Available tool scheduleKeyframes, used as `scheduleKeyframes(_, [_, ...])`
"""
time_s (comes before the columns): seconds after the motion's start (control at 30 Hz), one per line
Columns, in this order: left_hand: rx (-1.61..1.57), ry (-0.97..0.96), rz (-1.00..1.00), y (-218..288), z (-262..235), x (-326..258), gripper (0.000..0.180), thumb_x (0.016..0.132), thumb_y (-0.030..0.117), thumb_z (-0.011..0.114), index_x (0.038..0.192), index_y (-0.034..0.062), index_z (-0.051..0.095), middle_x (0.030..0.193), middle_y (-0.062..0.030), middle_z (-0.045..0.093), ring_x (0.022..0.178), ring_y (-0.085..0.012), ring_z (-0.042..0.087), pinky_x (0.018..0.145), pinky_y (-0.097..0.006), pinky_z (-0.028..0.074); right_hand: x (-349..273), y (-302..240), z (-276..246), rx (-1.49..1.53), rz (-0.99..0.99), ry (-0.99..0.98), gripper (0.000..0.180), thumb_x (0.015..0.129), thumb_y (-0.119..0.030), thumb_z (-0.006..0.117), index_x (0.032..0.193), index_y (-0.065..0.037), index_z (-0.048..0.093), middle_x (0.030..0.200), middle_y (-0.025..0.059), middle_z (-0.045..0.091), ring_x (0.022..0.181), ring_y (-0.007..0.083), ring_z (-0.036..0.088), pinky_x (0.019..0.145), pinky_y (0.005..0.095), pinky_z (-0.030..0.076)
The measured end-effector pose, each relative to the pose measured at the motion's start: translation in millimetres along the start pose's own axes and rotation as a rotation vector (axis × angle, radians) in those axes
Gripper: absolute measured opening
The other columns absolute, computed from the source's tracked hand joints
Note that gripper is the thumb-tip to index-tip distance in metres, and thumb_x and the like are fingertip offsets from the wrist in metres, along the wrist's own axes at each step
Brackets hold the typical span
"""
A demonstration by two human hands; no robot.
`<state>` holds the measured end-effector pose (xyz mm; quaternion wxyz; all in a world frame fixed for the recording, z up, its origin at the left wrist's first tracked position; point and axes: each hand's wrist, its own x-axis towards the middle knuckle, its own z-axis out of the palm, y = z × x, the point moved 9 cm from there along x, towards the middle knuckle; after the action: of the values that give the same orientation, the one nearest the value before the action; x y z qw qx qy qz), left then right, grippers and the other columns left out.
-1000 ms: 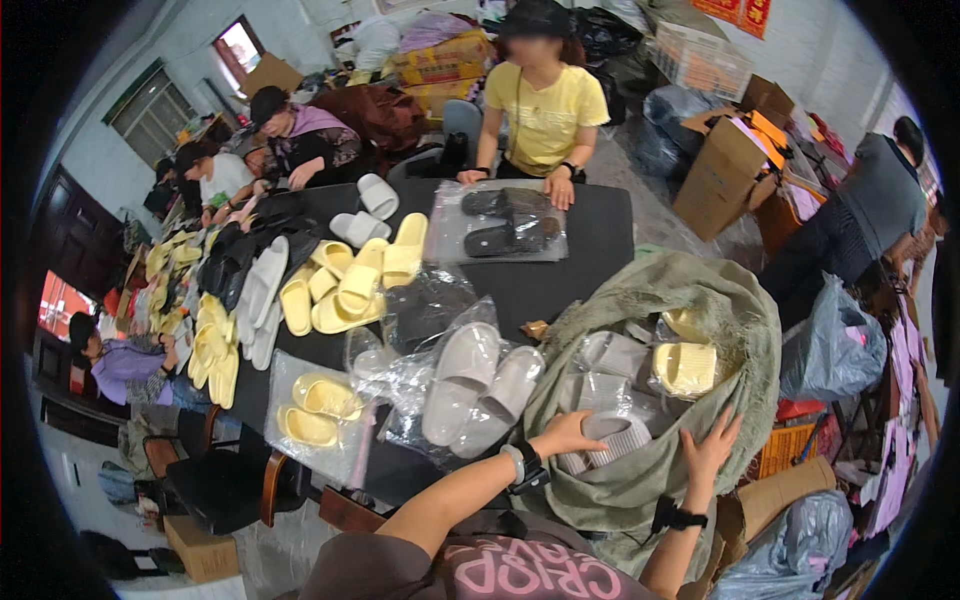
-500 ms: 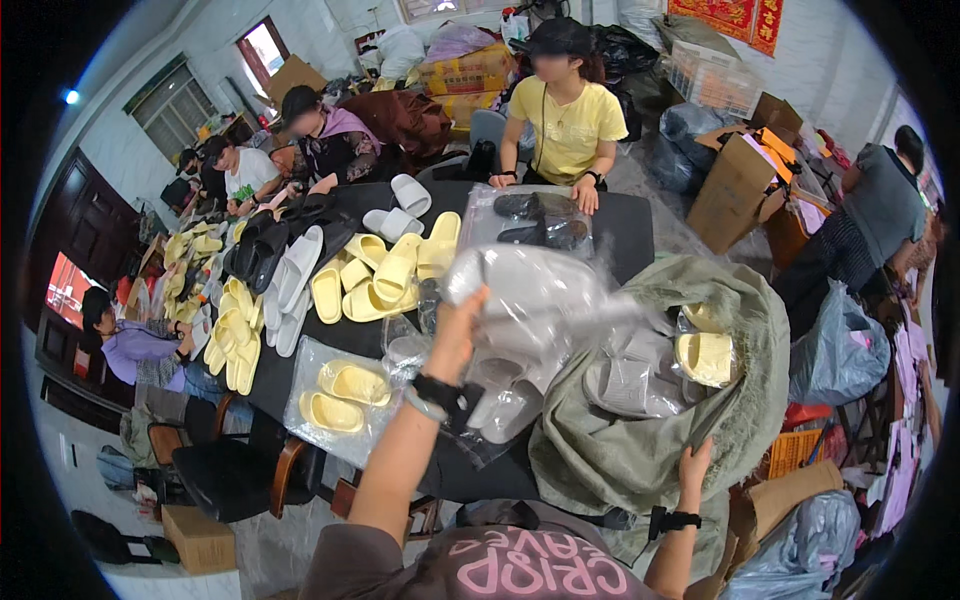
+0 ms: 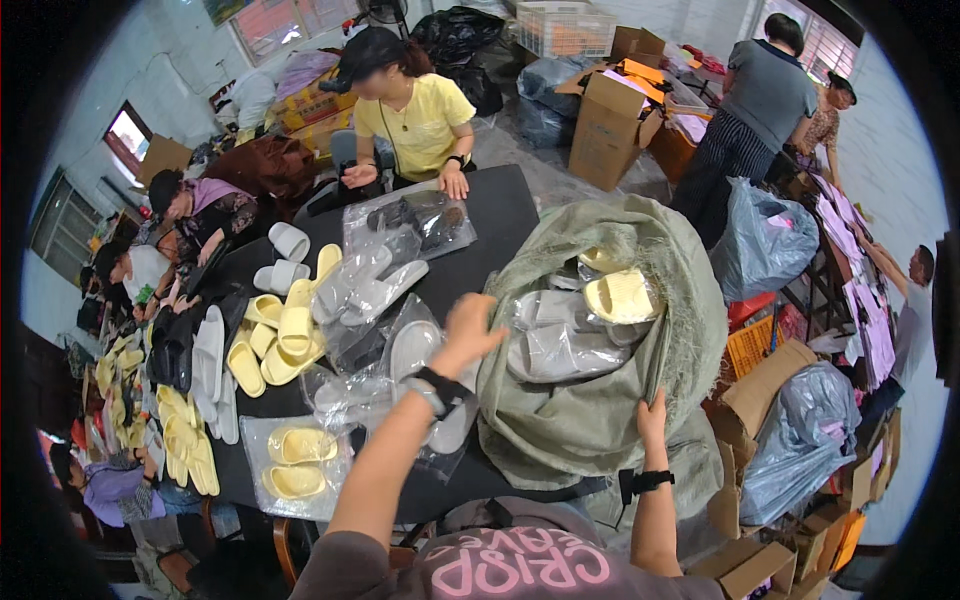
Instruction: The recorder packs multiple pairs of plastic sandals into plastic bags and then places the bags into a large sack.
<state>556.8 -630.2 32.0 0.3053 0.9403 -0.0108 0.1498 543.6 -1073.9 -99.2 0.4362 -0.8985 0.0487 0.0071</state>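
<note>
A large olive-green woven sack [image 3: 545, 420] sits with its mouth spread on the right part of the table. Inside it are bagged grey slippers [image 3: 565, 352] and a bagged yellow pair [image 3: 622, 296]. My right hand [image 3: 651, 421] grips the sack's near right rim. Beside the sack's left rim, my left hand [image 3: 472, 330] holds nothing, its thumb and fingers apart and slightly blurred. To its left lie grey slippers in clear bags [image 3: 385, 295], with another bagged grey pair [image 3: 415, 350] partly hidden behind my left wrist. Bagged yellow slippers [image 3: 298, 462] rest near the table's front edge.
Loose yellow slippers [image 3: 290, 330], grey slippers [image 3: 208, 360] and black slippers [image 3: 172, 345] cover the table's left side. Across it, a person in yellow [image 3: 415, 120] stands by bagged dark slippers [image 3: 430, 222]. Cartons [image 3: 610, 125] and blue-grey plastic bags [image 3: 765, 240] crowd the right.
The bagged grey slippers my left hand was moving now lie on the table, released. That hand is now beside the sack's rim. My right hand stays on the sack; the view has turned right.
</note>
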Motion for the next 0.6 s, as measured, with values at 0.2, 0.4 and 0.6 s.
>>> scheduleKeyframes(0.2, [-0.213, -0.407, -0.774, -38, 184, -23, 0.126, 0.064, 0.063, 0.079, 0.15, -0.0012, 0.011, 0.148, -0.0331, 0.027, 0.138, -0.0449, 0.03, 0.114, -0.046, 0.026, -17, 15, 7, -0.009, 0.046, 0.016, 0.055, 0.086, -0.006, 0.05, 0.138, 0.006, 0.038, 0.13, 0.0281, 0.053, 0.123, 0.0388, 0.051, 0.102, 0.0372, 0.039])
scheduleKeyframes(0.4, [-0.101, -0.352, -0.853, -21, 183, -24, 0.122, 0.06, 0.05, 0.083, 0.152, 0.0105, 0.013, 0.141, -0.0286, 0.036, 0.131, -0.0429, 0.036, 0.105, -0.048, 0.037, -30, 23, 9, 0.083, 0.153, -0.034, 0.057, 0.087, -0.007, 0.051, 0.141, 0.007, 0.036, 0.137, 0.0296, 0.047, 0.129, 0.0411, 0.045, 0.106, 0.0397, 0.035])
scheduleKeyframes(0.6, [-0.135, -0.107, -0.656, -29, 131, -23, 0.069, 0.059, 0.042, 0.08, 0.118, 0.0115, 0.06, 0.12, -0.0173, 0.054, 0.116, -0.0371, 0.048, 0.098, -0.045, 0.042, -17, 14, 29, 0.018, 0.057, -0.05, 0.055, 0.086, -0.007, 0.052, 0.138, 0.005, 0.038, 0.128, 0.0269, 0.054, 0.121, 0.0384, 0.052, 0.102, 0.0365, 0.039])
